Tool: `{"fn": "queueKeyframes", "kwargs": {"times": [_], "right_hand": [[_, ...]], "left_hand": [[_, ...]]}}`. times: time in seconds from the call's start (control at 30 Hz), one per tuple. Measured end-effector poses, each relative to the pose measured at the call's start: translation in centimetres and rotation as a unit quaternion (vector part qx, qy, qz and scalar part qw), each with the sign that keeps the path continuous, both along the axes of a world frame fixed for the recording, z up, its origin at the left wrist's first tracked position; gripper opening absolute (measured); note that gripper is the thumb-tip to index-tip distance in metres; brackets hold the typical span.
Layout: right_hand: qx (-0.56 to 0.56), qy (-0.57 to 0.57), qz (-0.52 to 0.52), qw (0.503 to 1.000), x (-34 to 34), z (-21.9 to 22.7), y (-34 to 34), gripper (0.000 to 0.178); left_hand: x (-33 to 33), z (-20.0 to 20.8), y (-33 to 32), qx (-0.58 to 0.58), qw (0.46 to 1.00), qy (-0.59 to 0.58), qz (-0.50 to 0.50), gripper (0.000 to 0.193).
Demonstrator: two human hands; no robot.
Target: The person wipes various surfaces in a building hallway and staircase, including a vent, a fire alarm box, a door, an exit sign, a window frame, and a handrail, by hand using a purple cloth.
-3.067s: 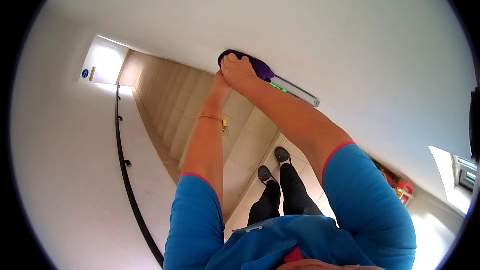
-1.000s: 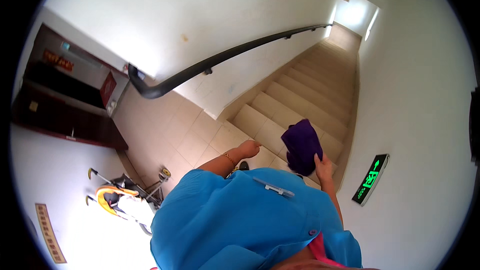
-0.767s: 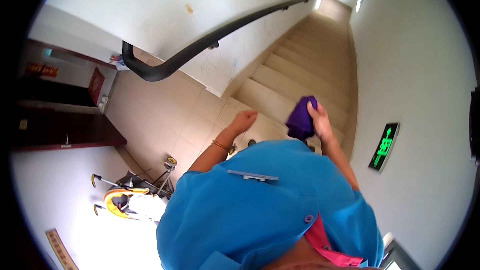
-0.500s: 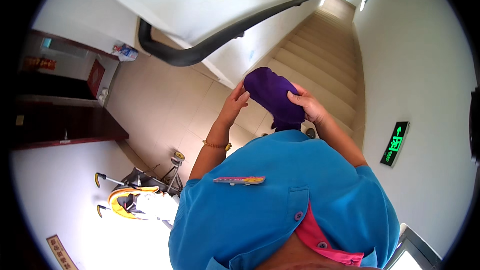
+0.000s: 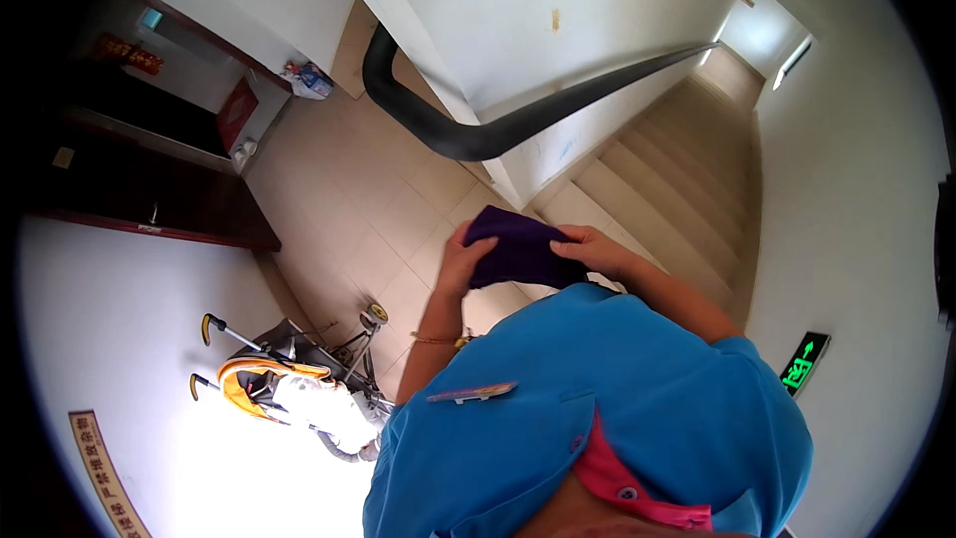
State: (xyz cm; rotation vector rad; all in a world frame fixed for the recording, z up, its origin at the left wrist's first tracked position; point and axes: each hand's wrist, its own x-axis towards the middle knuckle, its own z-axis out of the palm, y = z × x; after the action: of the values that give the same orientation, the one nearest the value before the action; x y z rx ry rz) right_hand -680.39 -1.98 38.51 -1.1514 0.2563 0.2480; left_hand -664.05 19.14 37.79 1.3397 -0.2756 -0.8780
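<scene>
A dark purple cloth (image 5: 523,251) is stretched between my two hands in front of my chest. My left hand (image 5: 461,264) grips its left edge, with the thumb lying on top. On the right edge, my right hand (image 5: 596,250) pinches the fabric between thumb and fingers. The cloth hangs in the air over the tiled floor, and its underside is hidden from view.
A black handrail (image 5: 468,139) bends around the wall corner ahead. Beige stairs (image 5: 657,204) run along it at the right. A folding stroller (image 5: 274,379) stands by the left wall, near a dark open door (image 5: 159,194). A green lit sign (image 5: 802,364) hangs on the right wall.
My left hand, open beside the cloth before, has taken hold of its left edge. The cloth is lower and spread wider between both hands. The view has turned, shifting the surroundings rightward.
</scene>
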Motion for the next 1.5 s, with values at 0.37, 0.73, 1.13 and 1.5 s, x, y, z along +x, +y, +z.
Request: {"fn": "queueKeyframes", "kwargs": {"times": [0.37, 0.73, 1.13, 1.5], "right_hand": [[-0.113, -0.246, -0.148, 0.951, 11.3, 6.1, 1.3, 0.039], [-0.608, -0.405, -0.061, 0.681, 14.2, 4.9, -0.4, 0.116], [-0.653, -0.356, -0.082, 0.664, 13.9, 1.9, -3.4, 0.096], [-0.686, -0.311, -0.063, 0.655, 10.3, 2.9, -6.1, 0.082]], "left_hand": [[9.0, 21.8, -7.4, 0.264, 0.674, -0.688, 0.047, 0.048], [6.3, 11.2, -4.9, 0.299, 0.607, -0.731, -0.087, 0.087], [5.9, 11.4, -8.3, 0.320, 0.585, -0.708, -0.233, 0.075], [6.1, 8.4, -12.4, 0.107, 0.604, -0.732, -0.295, 0.057]]}}
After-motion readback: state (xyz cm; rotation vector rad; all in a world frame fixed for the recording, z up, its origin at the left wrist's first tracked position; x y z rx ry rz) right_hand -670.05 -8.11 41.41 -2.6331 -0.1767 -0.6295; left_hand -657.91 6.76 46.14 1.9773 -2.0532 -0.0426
